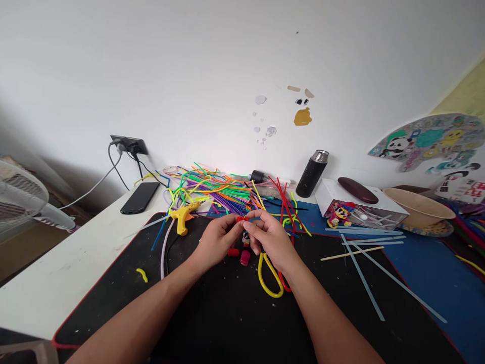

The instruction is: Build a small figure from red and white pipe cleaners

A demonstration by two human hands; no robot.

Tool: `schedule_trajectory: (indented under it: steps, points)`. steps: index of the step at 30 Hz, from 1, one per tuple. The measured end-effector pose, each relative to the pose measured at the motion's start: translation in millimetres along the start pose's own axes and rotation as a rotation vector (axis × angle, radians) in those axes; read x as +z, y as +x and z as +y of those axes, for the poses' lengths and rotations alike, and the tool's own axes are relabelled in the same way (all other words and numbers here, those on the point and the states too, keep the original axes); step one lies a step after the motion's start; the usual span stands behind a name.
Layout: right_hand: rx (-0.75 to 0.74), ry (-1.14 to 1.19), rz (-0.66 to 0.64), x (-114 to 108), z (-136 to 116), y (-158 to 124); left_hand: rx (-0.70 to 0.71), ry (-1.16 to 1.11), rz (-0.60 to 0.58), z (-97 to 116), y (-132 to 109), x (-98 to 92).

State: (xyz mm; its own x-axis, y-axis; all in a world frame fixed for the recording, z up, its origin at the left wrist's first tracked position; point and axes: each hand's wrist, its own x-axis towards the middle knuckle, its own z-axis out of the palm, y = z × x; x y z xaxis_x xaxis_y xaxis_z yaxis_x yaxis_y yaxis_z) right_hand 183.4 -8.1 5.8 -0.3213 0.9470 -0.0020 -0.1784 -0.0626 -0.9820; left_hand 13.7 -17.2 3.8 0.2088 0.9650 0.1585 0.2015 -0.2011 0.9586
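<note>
My left hand point(219, 238) and my right hand point(270, 236) meet over the black mat point(212, 323), fingers pinched together on a small red pipe-cleaner piece point(241, 219). A yellow pipe-cleaner loop point(267, 279) and a red strand hang down below my right hand onto the mat. Two small red and pink bits point(239, 255) lie just under my hands. A heap of coloured pipe cleaners point(215, 191) is spread behind them. A yellow glue gun point(182, 216) lies to the left of my left hand.
A phone point(140, 197) lies at the back left near a wall socket point(129, 144). A black flask point(312, 173), a white box point(359, 204) and a bowl point(418, 204) stand at the back right. Clear glue sticks point(364, 279) lie on the right. A fan point(22, 198) stands far left.
</note>
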Motion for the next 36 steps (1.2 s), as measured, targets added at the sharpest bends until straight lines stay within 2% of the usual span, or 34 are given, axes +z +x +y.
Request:
schedule_trajectory:
  steps: [3,11,18,26,29,33,36]
  points:
    - [-0.002,-0.025,-0.007,0.4,-1.1,-0.3,-0.015,-0.049,-0.017,-0.3,-0.5,-0.3]
    - [-0.062,-0.118,-0.004,-0.6,0.7,0.7,-0.122,-0.304,-0.156,3.2,-1.4,-0.5]
    - [-0.124,-0.168,0.061,4.1,10.9,1.0,-0.101,-0.200,-0.102,-4.8,-0.2,-1.0]
    - [-0.063,-0.083,0.039,3.1,8.1,2.0,-0.081,-0.238,-0.072,2.6,-1.2,4.5]
    - [-0.079,-0.174,0.072,1.8,8.2,1.4,-0.073,-0.235,-0.061,0.1,-0.9,4.7]
    - [-0.171,-0.383,0.159,-0.2,12.9,1.2,-0.048,-0.042,-0.051,-5.6,0.9,0.1]
    - [-0.192,-0.453,0.165,-1.5,15.0,1.0,-0.036,-0.009,-0.018,-5.0,1.3,-3.4]
